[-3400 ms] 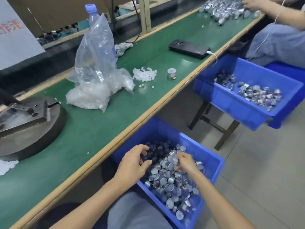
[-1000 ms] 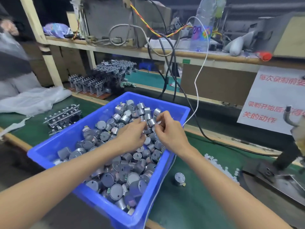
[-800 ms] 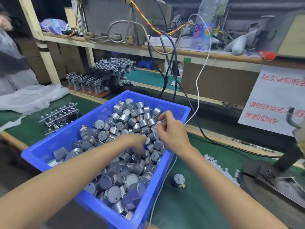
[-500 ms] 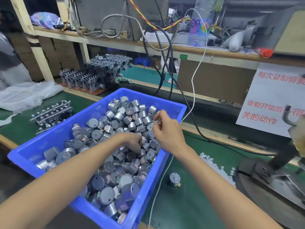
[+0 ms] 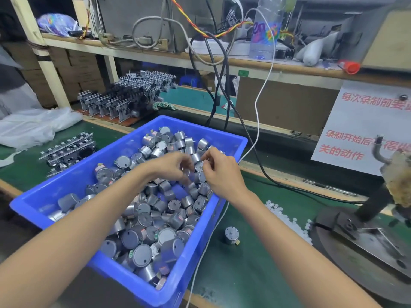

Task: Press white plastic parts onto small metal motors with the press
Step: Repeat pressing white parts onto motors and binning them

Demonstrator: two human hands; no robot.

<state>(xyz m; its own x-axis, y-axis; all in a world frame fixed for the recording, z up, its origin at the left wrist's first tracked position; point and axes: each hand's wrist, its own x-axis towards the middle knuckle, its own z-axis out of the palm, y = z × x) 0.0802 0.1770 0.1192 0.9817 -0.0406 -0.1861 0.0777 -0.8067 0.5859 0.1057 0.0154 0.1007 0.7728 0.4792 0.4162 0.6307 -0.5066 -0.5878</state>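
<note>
right hand pinching motors, by bin rim

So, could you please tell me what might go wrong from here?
The blue bin seems to overhang the near edge of the table, so leaning on it could tip the motors out. The white cable passes close by your right hand and might snag as you lift it.

Colour ref. for your stn: bin blue. Motors silver-grey, grey end faces, some w/ green labels. Bench mat dark green. Plastic parts white. Press base dark grey. Sign white w/ red chars. Twisted wire red/yellow. Cable white.
</note>
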